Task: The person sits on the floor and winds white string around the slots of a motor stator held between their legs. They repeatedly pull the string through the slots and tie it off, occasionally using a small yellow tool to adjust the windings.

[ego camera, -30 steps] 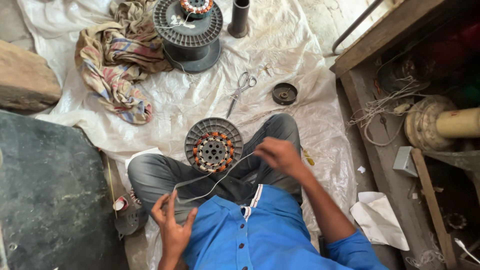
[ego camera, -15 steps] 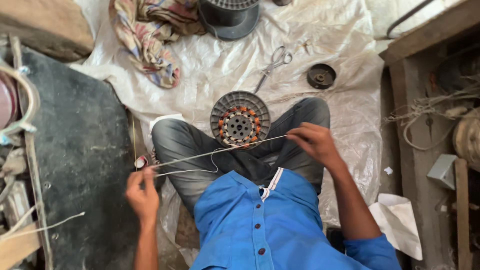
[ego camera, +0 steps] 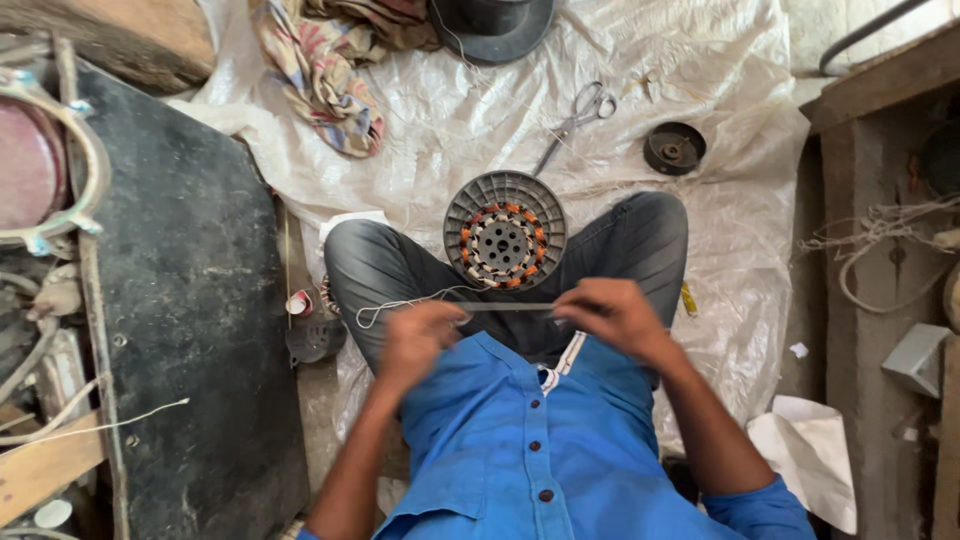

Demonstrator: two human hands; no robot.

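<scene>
Between your knees, seen from the head camera, the round motor core (ego camera: pixel 505 231) rests on your lap, just beyond both hands. Your left hand (ego camera: pixel 420 338) and right hand (ego camera: pixel 612 312) each pinch one end of a thin cord (ego camera: pixel 505 306), pulled taut so its long axis runs left to right across your body, below the core. A slack loop trails left of the left hand. Both forearms angle inward, wrists level, neither hand clearly nearer the core. Scissors (ego camera: pixel 575 118) lie farther out on the plastic sheet (ego camera: pixel 450 120).

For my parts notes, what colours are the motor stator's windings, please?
Orange and white, on the stator, head view.
</scene>
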